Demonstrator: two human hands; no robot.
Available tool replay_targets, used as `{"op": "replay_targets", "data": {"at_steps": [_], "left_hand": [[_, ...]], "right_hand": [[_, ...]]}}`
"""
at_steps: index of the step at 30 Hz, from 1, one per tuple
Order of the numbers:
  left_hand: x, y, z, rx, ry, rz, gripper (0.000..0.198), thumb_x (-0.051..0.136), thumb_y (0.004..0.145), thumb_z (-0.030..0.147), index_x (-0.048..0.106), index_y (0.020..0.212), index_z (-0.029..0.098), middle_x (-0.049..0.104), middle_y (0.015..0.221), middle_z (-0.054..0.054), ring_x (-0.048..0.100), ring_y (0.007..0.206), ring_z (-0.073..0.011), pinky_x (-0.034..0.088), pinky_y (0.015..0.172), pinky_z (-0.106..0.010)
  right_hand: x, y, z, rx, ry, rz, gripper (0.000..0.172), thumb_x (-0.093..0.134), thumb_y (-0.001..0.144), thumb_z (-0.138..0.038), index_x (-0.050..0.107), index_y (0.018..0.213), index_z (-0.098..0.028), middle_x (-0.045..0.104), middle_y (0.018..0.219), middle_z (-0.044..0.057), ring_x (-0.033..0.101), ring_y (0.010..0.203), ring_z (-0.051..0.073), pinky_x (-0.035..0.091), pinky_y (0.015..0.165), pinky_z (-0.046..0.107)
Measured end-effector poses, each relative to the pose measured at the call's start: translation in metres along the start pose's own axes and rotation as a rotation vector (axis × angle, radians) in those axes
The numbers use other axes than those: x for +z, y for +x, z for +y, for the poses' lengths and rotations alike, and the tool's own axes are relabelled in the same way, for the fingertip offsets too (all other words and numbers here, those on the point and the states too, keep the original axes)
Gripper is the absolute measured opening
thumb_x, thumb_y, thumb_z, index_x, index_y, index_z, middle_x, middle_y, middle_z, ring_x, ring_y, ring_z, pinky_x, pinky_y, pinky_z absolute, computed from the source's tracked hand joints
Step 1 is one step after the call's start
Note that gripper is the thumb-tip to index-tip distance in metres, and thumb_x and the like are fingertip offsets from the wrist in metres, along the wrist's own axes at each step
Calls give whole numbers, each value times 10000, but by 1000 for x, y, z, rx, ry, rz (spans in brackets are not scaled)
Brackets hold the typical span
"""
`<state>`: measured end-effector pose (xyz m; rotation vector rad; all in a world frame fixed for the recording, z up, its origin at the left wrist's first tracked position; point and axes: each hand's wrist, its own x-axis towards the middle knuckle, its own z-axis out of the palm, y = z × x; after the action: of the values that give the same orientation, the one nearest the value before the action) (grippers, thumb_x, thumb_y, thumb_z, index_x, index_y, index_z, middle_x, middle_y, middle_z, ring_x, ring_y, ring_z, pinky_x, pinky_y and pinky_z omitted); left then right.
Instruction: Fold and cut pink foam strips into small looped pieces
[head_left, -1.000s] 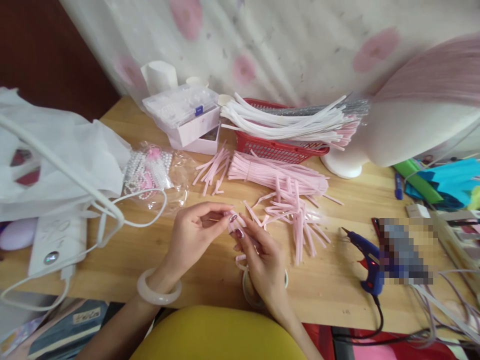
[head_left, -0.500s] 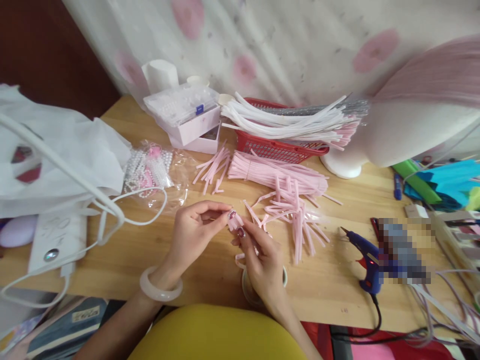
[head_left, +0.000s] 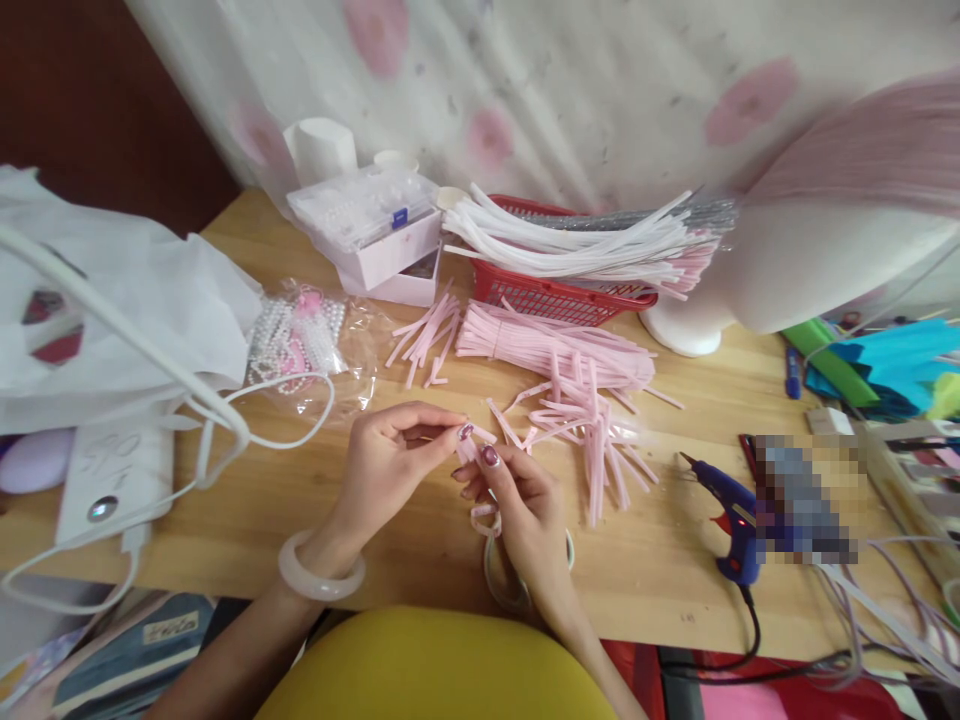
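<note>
Between the fingertips of both hands is a small pink pipe cleaner piece (head_left: 468,451), partly hidden by the fingers. My left hand (head_left: 397,465), with a pale bangle at the wrist, pinches its left side between thumb and forefinger. My right hand (head_left: 525,505) is closed on its right side, thumb uppermost. Below the right fingertips a small pink loop (head_left: 485,518) shows. A round container (head_left: 495,575) stands partly behind my right hand. Bent pink pipe cleaners (head_left: 592,430) lie to the right, and a pink bundle (head_left: 551,345) lies beyond.
A red basket (head_left: 540,290) holds white, silver and pink pipe cleaners. A blue glue gun (head_left: 739,520) with a lit red light lies at right. Bagged beads (head_left: 296,335), stacked boxes (head_left: 375,240) and a white cable (head_left: 330,400) are at left. A white mannequin head (head_left: 817,260) stands back right.
My right thumb has moved up and slightly right over the pink piece. More of the pink strip shows between the hands. My left hand has barely moved.
</note>
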<state>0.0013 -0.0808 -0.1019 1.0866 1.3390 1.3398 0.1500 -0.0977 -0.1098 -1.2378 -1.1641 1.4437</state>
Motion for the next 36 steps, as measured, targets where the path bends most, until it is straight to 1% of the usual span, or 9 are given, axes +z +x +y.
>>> {"op": "replay_targets", "data": {"at_steps": [5, 12, 16, 20, 24, 28, 32, 34, 36], "left_hand": [[-1, 1, 0, -8, -16, -14, 62, 733, 708, 167, 753, 758, 198, 766, 766, 3, 702, 678, -118, 566, 640, -176], [-4, 0, 1, -31, -33, -96, 73, 729, 717, 150, 751, 767, 199, 765, 766, 6, 704, 677, -111, 574, 651, -170], [-6, -1, 1, -21, -42, -105, 76, 727, 719, 141, 749, 770, 193, 764, 773, 3, 707, 689, -114, 578, 655, -171], [-4, -1, 2, 8, -46, -98, 81, 721, 724, 136, 747, 773, 194, 762, 783, 5, 706, 694, -112, 578, 649, -169], [-3, -1, 1, 26, -32, -97, 75, 718, 729, 143, 742, 769, 201, 757, 784, 10, 701, 696, -108, 572, 650, -167], [-6, -2, -1, 35, 17, -114, 52, 699, 762, 180, 732, 793, 205, 744, 793, 1, 697, 717, -127, 576, 683, -209], [-17, -2, 1, 210, 249, -116, 155, 682, 793, 226, 730, 940, 239, 705, 1050, -41, 647, 1026, -196, 514, 931, -329], [-22, -3, 2, 306, 389, -183, 253, 675, 806, 233, 713, 1053, 275, 672, 1142, -46, 594, 1120, -213, 459, 1000, -369], [-25, -3, 4, 317, 460, -288, 253, 649, 832, 231, 715, 1068, 292, 701, 1088, -39, 619, 1062, -208, 474, 967, -365]], "right_hand": [[-1, 4, 5, 136, 218, 2, 354, 553, 898, -480, 707, 938, -163, 679, 659, 30, 559, 514, 87, 421, 456, 176], [-7, 9, 5, 253, 376, -11, 293, 729, 761, -417, 608, 687, -161, 599, 551, -30, 460, 414, 49, 378, 383, 144], [-9, 10, -2, 328, 470, -39, 281, 795, 675, -368, 607, 669, -160, 608, 550, -26, 475, 425, 52, 368, 373, 135], [-11, 10, -4, 397, 526, -73, 241, 801, 670, -329, 629, 694, -162, 622, 577, -23, 486, 441, 54, 353, 371, 132], [-10, 12, -1, 381, 553, -64, 207, 795, 679, -297, 645, 723, -160, 638, 604, -17, 510, 469, 54, 401, 412, 135], [-8, 13, 0, 330, 563, -28, 317, 775, 697, -248, 670, 990, -190, 657, 644, -17, 560, 520, 68, 411, 436, 127], [-7, 13, 3, 279, 514, 2, 363, 756, 719, -245, 645, 1062, -201, 649, 661, -30, 566, 536, 68, 423, 463, 136], [-6, 14, 6, 267, 445, -19, 381, 749, 738, -269, 627, 1093, -202, 635, 638, -36, 560, 534, 76, 394, 439, 140], [-4, 14, 9, 256, 372, -56, 413, 746, 754, -295, 600, 1126, -196, 629, 631, -34, 558, 540, 89, 365, 422, 147]]}}
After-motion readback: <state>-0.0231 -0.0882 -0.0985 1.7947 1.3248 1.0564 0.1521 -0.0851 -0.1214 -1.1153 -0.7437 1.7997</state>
